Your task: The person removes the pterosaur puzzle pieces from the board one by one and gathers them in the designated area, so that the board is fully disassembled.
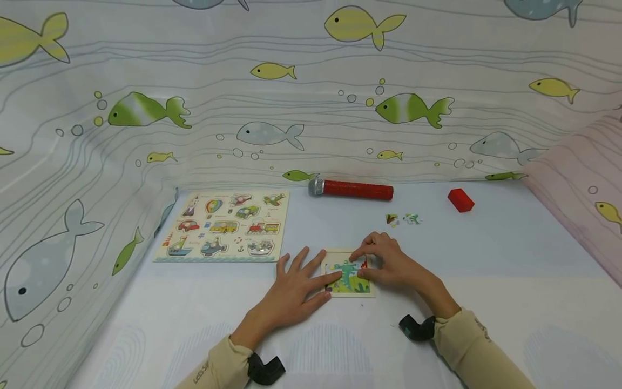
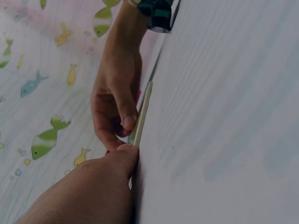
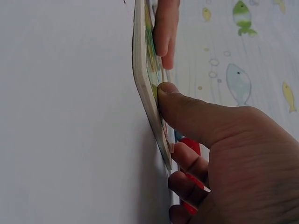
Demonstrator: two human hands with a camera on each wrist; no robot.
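Note:
A small jigsaw puzzle (image 1: 347, 281) with a green dinosaur picture lies in a pale wooden frame on the table. My left hand (image 1: 297, 286) has its fingers spread, the index finger resting on the picture and the thumb at the frame's lower left edge. At the right side of the puzzle, my right hand (image 1: 392, 263) curls thumb and index finger about a puzzle piece (image 1: 363, 265) with red on it. From the right wrist, the thumb (image 3: 175, 100) presses the picture's surface; the piece itself is mostly hidden. Two loose puzzle pieces (image 1: 412, 218) lie farther back.
A wooden vehicle puzzle board (image 1: 228, 227) lies at the back left. Near the back edge lies a red toy microphone (image 1: 357, 189) with a silver head. A red block (image 1: 460, 200) sits at the back right. Fish-patterned cloth (image 1: 311, 108) rises behind the table.

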